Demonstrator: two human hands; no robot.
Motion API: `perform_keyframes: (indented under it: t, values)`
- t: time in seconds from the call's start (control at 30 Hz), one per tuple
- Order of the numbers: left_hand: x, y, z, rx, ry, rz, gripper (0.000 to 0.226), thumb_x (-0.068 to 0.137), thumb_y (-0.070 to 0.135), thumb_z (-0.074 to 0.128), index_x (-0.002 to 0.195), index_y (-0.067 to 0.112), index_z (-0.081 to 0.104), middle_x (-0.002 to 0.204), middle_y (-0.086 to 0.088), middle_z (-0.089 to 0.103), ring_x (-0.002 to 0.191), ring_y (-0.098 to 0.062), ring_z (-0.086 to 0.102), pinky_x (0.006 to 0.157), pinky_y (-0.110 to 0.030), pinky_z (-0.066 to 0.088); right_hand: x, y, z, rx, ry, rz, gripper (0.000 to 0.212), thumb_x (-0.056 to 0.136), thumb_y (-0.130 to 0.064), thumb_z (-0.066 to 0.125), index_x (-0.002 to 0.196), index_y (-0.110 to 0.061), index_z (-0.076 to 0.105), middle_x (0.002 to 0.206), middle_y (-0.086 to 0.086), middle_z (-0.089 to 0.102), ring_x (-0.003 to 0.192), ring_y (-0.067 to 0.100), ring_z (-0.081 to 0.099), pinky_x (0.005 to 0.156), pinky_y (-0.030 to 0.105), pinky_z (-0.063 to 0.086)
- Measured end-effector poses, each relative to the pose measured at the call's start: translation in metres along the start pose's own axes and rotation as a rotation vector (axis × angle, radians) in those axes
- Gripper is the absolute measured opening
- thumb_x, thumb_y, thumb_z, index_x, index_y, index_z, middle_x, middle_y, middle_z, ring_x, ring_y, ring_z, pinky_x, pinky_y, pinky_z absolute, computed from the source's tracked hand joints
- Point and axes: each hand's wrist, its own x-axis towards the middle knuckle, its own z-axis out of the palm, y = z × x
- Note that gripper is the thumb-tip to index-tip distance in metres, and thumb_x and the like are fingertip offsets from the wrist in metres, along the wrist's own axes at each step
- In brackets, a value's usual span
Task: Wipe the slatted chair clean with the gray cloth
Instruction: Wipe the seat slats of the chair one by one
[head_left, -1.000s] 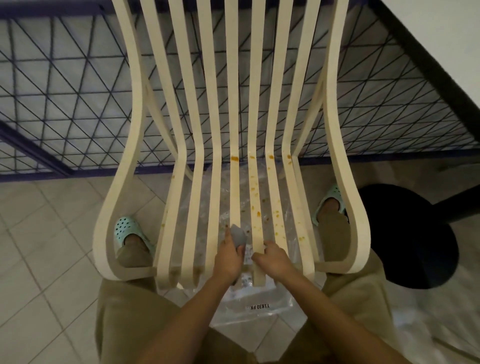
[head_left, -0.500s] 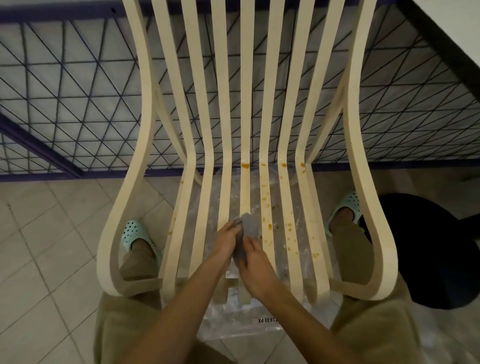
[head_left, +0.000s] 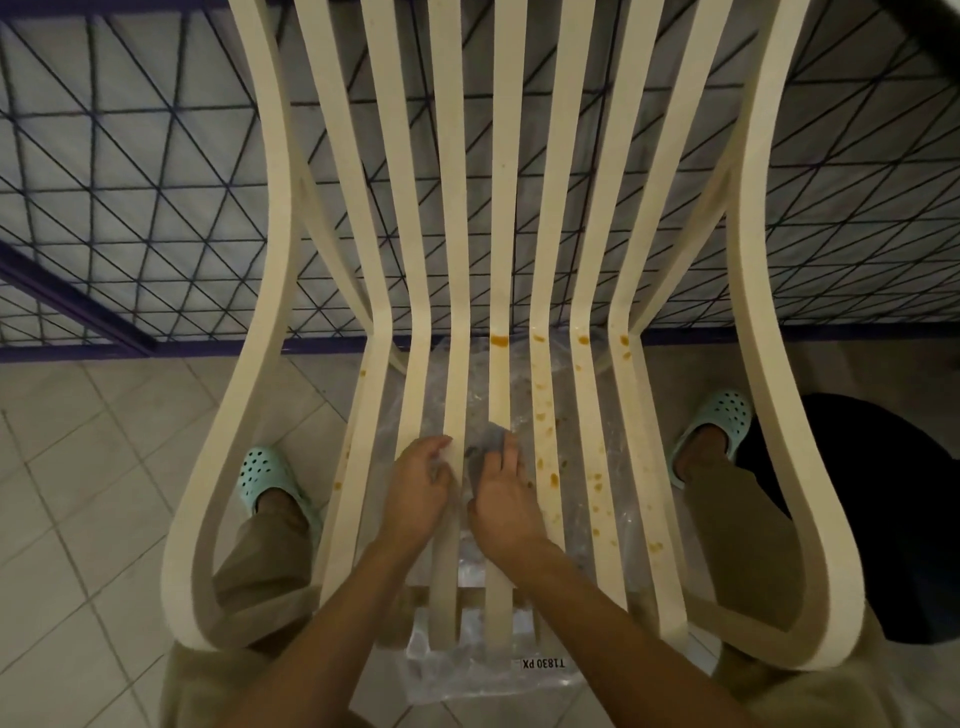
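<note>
The slatted chair is being stood over on a tiled floor. Its light frame is probably being left free to slide or tip if a hard stroke is pushed toward the backrest. Orange residue is at risk of being smeared along the slats rather than lifted, or pushed through the gaps onto the clear plastic sheet below. The gray cloth is being held on the centre slat, about midway between the seat's front edge and the bend into the backrest. Being small and bunched, it is likely being soiled quickly. It is being gripped under the curved fingers of the right hand. The left hand is being rested on the neighbouring slat, loosely curled, with nothing visibly held.

The chair is being shown as smooth, cream, flat strips, bent sharply where seat meets back, with looped outer strips serving as arms. The sheet is appearing thin, crinkled and glossy, and the cloth soft and matte. The orange stains are appearing as scattered drips, gathered toward the seat's right edge.
</note>
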Motion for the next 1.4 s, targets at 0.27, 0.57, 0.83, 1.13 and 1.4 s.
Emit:
perform_keyframes:
  t: [0.27, 0.57, 0.83, 1.13, 1.4]
  values:
    - [0.014, -0.007, 0.041, 0.006, -0.059, -0.030, 0.047, 0.103, 0.013, 0.036, 0.150, 0.014, 0.028, 0.151, -0.004, 0.037, 0.137, -0.013, 0.036, 0.115, -0.029, 0.029, 0.017, 0.003, 0.017, 0.048, 0.082, 0.017, 0.072, 0.102, -0.010, 0.032, 0.151, -0.010, -0.022, 0.157, 0.009, -0.031, 0.148, 0.027, -0.022, 0.121, 0.038, 0.022]
    - [0.016, -0.017, 0.060, 0.011, 0.053, -0.065, 0.054, 0.101, 0.039, 0.021, 0.153, 0.027, 0.015, 0.134, -0.009, 0.054, 0.096, -0.013, 0.062, 0.084, -0.042, 0.055, 0.048, 0.009, 0.015, -0.023, 0.155, 0.021, 0.087, 0.085, -0.066, -0.013, 0.153, -0.012, -0.017, 0.163, 0.011, -0.014, 0.148, 0.027, 0.019, 0.107, 0.033, 0.041]
    - [0.042, -0.014, 0.059, 0.169, -0.008, -0.114, 0.059, 0.101, 0.044, 0.016, 0.153, 0.031, -0.007, 0.125, -0.009, 0.060, 0.089, -0.020, 0.063, 0.074, -0.039, 0.055, 0.104, 0.005, -0.001, -0.077, 0.108, 0.017, 0.097, 0.093, -0.037, 0.055, 0.153, -0.007, -0.014, 0.161, 0.022, -0.006, 0.141, 0.040, 0.029, 0.111, 0.044, 0.036]
    - [0.050, -0.012, 0.056, 0.173, -0.011, -0.152, 0.060, 0.094, 0.054, 0.007, 0.148, 0.041, -0.014, 0.115, -0.010, 0.062, 0.084, -0.022, 0.063, 0.066, -0.036, 0.054, 0.158, -0.002, -0.020, -0.143, 0.140, 0.038, 0.077, 0.099, -0.019, 0.040, 0.153, -0.004, -0.014, 0.161, 0.023, -0.004, 0.136, 0.039, 0.036, 0.106, 0.044, 0.042]
    - [0.042, -0.011, 0.054, 0.236, -0.024, -0.111, 0.072, 0.102, 0.036, 0.034, 0.149, 0.031, -0.021, 0.095, 0.000, 0.061, 0.067, -0.008, 0.056, 0.061, -0.028, 0.053, 0.176, -0.004, -0.029, -0.171, 0.115, 0.038, 0.082, 0.097, -0.012, 0.045, 0.152, 0.000, -0.015, 0.159, 0.027, -0.007, 0.118, 0.035, 0.055, 0.082, 0.035, 0.054]
